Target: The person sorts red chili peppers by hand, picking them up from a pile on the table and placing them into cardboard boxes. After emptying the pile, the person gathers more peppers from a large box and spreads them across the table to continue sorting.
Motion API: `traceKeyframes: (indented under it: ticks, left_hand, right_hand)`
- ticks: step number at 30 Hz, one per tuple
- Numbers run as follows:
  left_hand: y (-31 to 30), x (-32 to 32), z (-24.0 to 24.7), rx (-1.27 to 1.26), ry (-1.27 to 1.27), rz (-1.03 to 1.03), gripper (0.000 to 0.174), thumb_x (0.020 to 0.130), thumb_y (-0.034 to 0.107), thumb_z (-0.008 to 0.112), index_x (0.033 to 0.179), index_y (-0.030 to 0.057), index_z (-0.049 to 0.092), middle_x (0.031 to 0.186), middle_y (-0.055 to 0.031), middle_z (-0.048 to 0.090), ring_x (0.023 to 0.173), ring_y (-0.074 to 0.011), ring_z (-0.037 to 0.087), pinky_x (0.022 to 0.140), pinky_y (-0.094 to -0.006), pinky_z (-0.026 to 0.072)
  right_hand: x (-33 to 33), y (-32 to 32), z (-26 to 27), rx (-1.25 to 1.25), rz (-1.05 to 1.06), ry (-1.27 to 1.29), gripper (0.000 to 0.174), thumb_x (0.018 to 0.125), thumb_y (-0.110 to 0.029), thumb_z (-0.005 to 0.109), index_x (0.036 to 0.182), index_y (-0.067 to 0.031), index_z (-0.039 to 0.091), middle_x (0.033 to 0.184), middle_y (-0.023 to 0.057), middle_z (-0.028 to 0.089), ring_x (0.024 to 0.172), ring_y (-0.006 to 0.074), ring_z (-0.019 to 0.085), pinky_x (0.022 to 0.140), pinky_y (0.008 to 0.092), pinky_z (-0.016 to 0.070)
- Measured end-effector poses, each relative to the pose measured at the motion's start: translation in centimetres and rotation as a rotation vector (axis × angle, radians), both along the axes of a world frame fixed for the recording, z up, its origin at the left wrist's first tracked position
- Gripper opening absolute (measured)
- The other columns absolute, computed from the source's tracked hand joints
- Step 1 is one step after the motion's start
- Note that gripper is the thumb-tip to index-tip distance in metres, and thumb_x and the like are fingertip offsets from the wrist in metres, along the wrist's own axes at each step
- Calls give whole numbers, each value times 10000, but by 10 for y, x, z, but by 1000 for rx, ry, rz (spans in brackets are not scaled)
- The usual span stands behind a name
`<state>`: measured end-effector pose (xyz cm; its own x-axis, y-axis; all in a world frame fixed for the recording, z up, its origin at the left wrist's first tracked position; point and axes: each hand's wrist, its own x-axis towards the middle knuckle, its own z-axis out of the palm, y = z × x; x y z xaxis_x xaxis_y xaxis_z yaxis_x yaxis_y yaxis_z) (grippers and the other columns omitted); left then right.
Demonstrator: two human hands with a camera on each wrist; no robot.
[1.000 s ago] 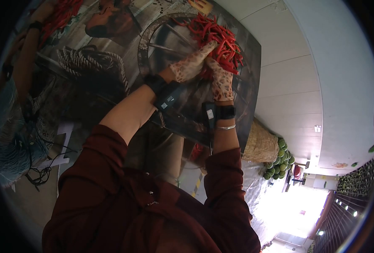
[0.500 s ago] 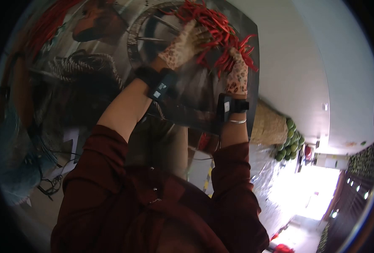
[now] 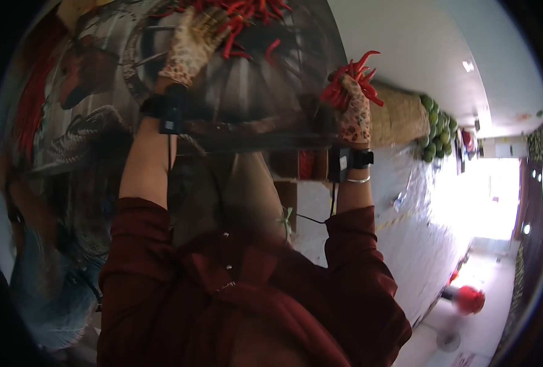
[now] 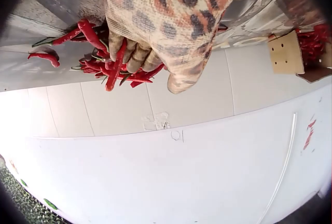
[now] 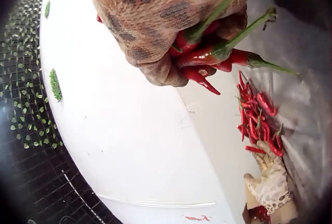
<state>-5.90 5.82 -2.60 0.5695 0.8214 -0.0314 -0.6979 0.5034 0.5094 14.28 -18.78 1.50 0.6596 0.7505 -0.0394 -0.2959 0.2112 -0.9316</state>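
My right hand (image 3: 356, 110), in a spotted fabric glove, grips a bunch of red chili peppers (image 3: 358, 78) beyond the table's right edge. In the right wrist view, green stems and red tips of the chilies (image 5: 199, 55) stick out of the curled fingers. My left hand (image 3: 192, 46), gloved alike, reaches over the table with its fingers spread at the edge of a chili pile (image 3: 247, 12). In the left wrist view its fingers (image 4: 137, 58) lie against the pile, and one chili (image 4: 116, 66) overlaps them. A few loose chilies (image 3: 273, 50) lie near the pile.
The table (image 3: 241, 110) has a printed wheel pattern. More red chilies (image 3: 33, 116) lie at the far left, near another person's arm (image 3: 23, 189). A woven basket-like stand (image 3: 400, 116) and round green fruits (image 3: 436, 128) are at the right. A cardboard box (image 4: 285, 55) holds chilies.
My right hand has moved right, off the table, carrying a bunch of chilies from the pile. My left hand has come apart from it, its fingers spread beside the remaining pile. The view has shifted.
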Motion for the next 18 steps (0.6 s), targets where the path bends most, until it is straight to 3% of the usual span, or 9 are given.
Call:
traceKeyframes:
  ticks: [2,3,6,8,9,10,12,13,18]
  left_hand:
    - [10,-1,-8,15,-20,-19,538,966,369,422,1315,-35,358,1347,-203,425,1232,-346,448,1060,-462,383]
    - [6,4,-14,-3,4,-73,538,966,369,422,1315,-35,358,1347,-203,425,1232,-346,448,1060,-462,383]
    - [29,-7,-28,64,0,-31,456,981,247,390,1326,-47,347,1377,-211,391,1245,-357,429,1077,-468,367]
    - [49,-12,-50,17,-594,-465,420,970,145,381,1331,-66,350,1383,-206,389,1260,-365,409,1092,-463,355]
    - [31,-9,-28,35,-177,-134,440,956,90,376,1360,-69,307,1397,-207,370,1278,-351,394,1058,-424,411]
    - [37,-9,-33,34,-169,-139,440,956,90,376,1360,-69,307,1397,-207,370,1278,-351,394,1058,-424,411]
    - [52,-10,-38,177,-713,-957,439,941,17,366,1362,-80,291,1398,-232,351,1291,-352,378,1023,-398,458]
    - [9,-19,-17,129,-636,-625,411,929,-38,351,1337,-87,336,1377,-259,366,1267,-357,415,866,-323,557]
    - [24,-14,-30,21,-431,-285,395,920,-59,363,1314,-89,374,1356,-261,393,1245,-351,444,842,-316,564]
  right_hand:
    - [2,-42,-3,-72,-165,-77,284,831,-135,652,1055,9,553,924,88,625,779,171,609,708,305,526]
    - [11,-83,-9,-78,-190,74,284,827,-131,660,1060,0,564,928,76,627,767,171,604,704,324,527]
    - [38,-141,-38,17,-330,118,254,818,-121,671,1032,-12,590,924,72,630,760,167,601,703,322,519]
    - [45,-168,-45,-32,-419,128,234,817,-116,672,1016,-16,599,913,69,634,755,160,598,695,307,509]
    - [47,-178,-50,-79,-489,133,214,817,-111,673,1000,-21,608,902,66,637,750,152,594,686,293,499]
    - [53,-185,-61,-80,-494,141,214,817,-111,673,1000,-21,608,902,66,637,750,152,594,686,293,499]
    - [63,-195,-89,-241,-607,37,178,805,-115,690,942,-13,639,837,42,637,732,146,607,677,288,502]
    - [66,-200,-105,-307,-590,7,196,791,-107,705,959,-27,644,840,23,636,738,136,602,661,277,497]
    - [99,-207,-195,-592,-529,-216,259,771,-167,734,970,-20,654,877,32,653,752,132,599,679,274,483]
